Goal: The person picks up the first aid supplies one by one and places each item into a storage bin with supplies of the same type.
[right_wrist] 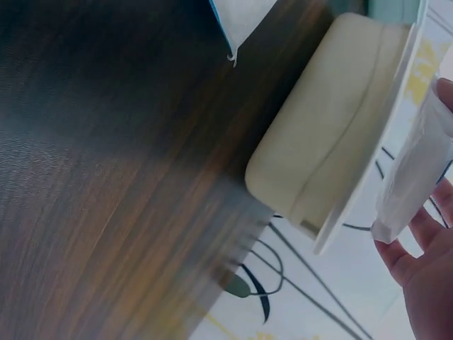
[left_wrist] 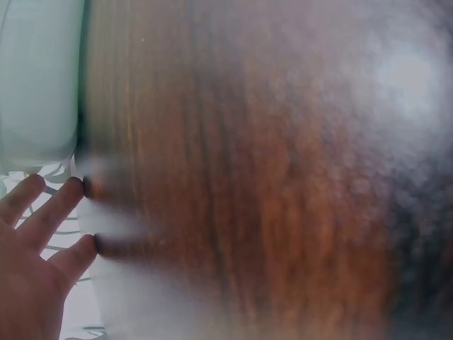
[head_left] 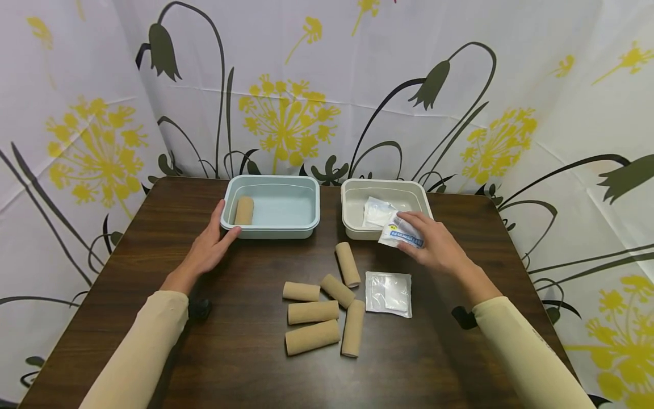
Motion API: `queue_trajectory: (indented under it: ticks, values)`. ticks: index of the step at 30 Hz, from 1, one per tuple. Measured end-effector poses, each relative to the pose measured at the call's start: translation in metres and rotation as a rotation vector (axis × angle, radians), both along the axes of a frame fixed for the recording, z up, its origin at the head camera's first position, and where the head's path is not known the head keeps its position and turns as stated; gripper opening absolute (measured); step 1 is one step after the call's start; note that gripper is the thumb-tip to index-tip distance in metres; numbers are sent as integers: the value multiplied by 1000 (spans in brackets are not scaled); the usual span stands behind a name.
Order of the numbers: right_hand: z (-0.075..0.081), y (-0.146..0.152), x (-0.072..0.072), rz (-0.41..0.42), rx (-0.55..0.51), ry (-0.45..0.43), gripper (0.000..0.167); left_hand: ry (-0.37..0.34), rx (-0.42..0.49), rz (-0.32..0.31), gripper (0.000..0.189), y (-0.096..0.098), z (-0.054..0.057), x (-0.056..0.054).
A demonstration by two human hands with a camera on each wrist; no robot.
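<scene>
My right hand (head_left: 438,241) pinches a white plastic packet (head_left: 401,233) with blue print, above the front right of the beige tub (head_left: 357,234). Inside that tub lies another white packet (head_left: 377,212), partly behind the held one. In the right wrist view, thumb and fingers grip the packet (right_wrist: 414,166) beyond the tub's rim. At the left, my left hand (head_left: 205,250) rests against the corner of the light blue tub (head_left: 276,233), its fingers extended along the side and the thumb at the front rim. One cardboard tube (head_left: 244,211) sits in the blue tub.
Several cardboard tubes (head_left: 313,312) lie loosely grouped mid-table. A flat packet (head_left: 388,293), silvery white, lies to their right on the dark wooden table (head_left: 230,363). Behind the tubs hangs a flower-patterned cloth (head_left: 327,51).
</scene>
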State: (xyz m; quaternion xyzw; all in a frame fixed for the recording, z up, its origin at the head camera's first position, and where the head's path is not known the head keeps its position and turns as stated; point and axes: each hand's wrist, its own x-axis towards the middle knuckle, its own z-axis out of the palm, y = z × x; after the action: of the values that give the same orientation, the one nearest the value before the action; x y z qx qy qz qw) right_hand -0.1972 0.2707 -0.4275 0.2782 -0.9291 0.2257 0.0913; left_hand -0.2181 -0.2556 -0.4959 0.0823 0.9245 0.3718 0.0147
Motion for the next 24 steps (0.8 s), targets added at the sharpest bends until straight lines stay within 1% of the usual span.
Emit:
queue_trajectory:
  ticks: [13,17,24]
  values:
    - [-9,-1,-30,-123,-48,-112,52,-14,0,8,82,0,-4,-4]
    - [-10,-3,-38,-163,-62,-126,50,-18,1,9,82,0,-5,-5]
    - [-11,-7,-47,-205,-28,-140,46,-7,-4,8,82,0,-5,-4]
